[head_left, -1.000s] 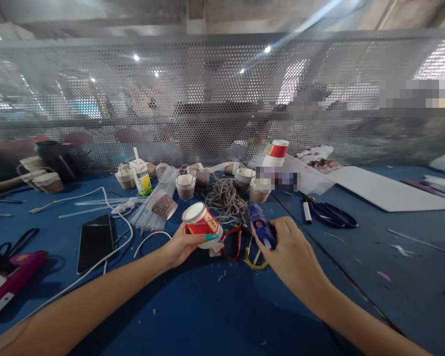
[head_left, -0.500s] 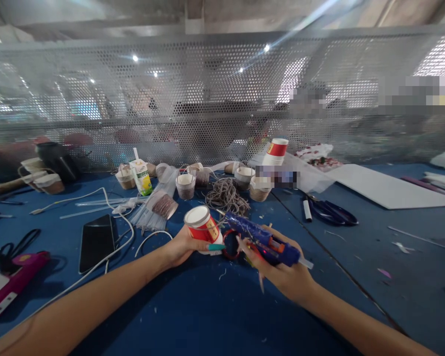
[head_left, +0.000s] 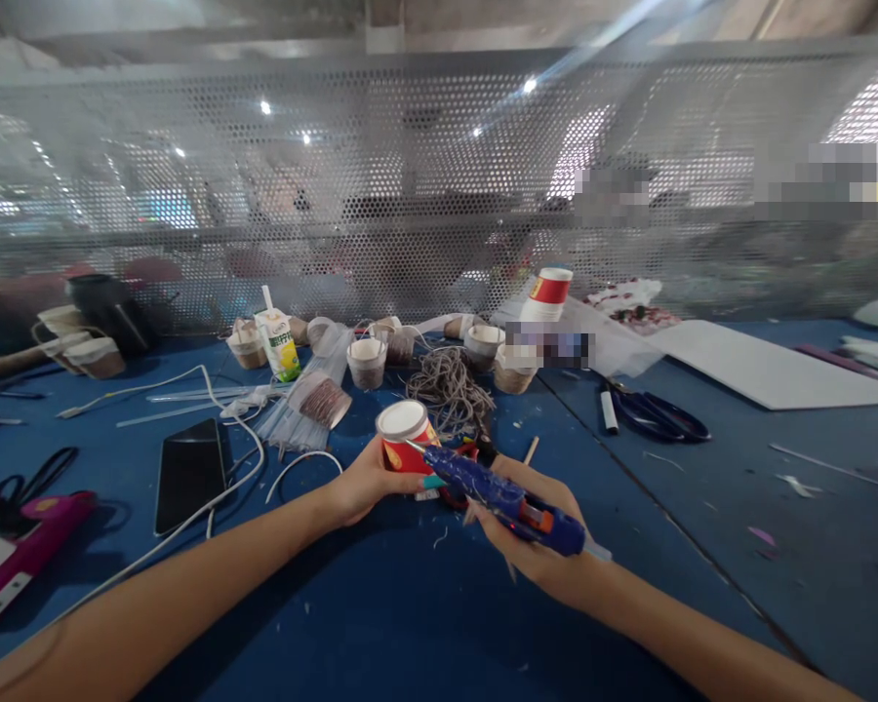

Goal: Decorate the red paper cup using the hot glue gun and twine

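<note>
My left hand (head_left: 366, 483) holds a red and white paper cup (head_left: 404, 439) bottom up, just above the blue table (head_left: 424, 604). My right hand (head_left: 538, 541) grips a blue glue gun (head_left: 504, 497). The gun's nozzle touches the side of the cup near its upturned base. A tangle of grey twine (head_left: 450, 390) lies just behind the cup. Red-handled scissors (head_left: 460, 487) lie partly hidden under the gun.
Several twine-wrapped cups (head_left: 366, 363) stand in a row at the back. A black phone (head_left: 188, 475) and white cable (head_left: 190, 517) lie left, a pink tool (head_left: 21, 551) at far left. Blue scissors (head_left: 651, 414) and a white board (head_left: 768, 375) lie right. A perforated metal screen (head_left: 439, 195) closes the far edge.
My right hand picked the glue gun up from the table, turned it, and brought its nozzle left to the cup. The cup rose slightly in my left hand.
</note>
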Demonstrator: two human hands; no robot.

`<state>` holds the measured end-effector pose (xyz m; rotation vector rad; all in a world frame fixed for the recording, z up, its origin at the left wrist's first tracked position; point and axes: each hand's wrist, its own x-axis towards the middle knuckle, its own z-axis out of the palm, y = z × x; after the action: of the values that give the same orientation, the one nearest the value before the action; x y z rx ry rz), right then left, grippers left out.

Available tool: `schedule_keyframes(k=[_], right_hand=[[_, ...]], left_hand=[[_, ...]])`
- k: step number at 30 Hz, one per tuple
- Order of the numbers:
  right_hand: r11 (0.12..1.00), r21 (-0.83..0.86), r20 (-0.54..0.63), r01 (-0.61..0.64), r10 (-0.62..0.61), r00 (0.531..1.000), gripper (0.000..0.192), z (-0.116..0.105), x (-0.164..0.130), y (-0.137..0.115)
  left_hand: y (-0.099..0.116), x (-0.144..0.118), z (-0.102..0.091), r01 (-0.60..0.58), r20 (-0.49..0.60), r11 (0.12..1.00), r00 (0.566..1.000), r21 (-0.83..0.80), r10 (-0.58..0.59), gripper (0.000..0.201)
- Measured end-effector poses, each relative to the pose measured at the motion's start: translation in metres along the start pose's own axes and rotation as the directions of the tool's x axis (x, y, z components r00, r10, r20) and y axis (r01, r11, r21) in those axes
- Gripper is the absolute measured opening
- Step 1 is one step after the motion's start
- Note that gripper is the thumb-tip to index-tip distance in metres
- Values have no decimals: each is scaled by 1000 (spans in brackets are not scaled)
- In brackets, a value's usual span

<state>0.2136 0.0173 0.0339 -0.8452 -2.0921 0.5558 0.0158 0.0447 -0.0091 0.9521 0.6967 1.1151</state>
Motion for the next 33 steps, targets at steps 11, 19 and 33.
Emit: schedule_keyframes(k=[11, 19, 33], right_hand=[[999, -28, -10, 27, -27, 1000, 11, 0, 1, -1], [997, -75, -6, 1, -1, 1000, 14, 0, 3, 2], [998, -69, -46, -1, -2, 999, 20, 3, 1, 4]], left_hand=[[-2, 0, -1, -8, -18, 999, 1000, 36, 8, 48], [-2, -1, 2, -5, -26, 1000, 1000, 24, 5, 48], [-2, -1, 1, 12, -21, 1000, 1000, 24, -11, 51]])
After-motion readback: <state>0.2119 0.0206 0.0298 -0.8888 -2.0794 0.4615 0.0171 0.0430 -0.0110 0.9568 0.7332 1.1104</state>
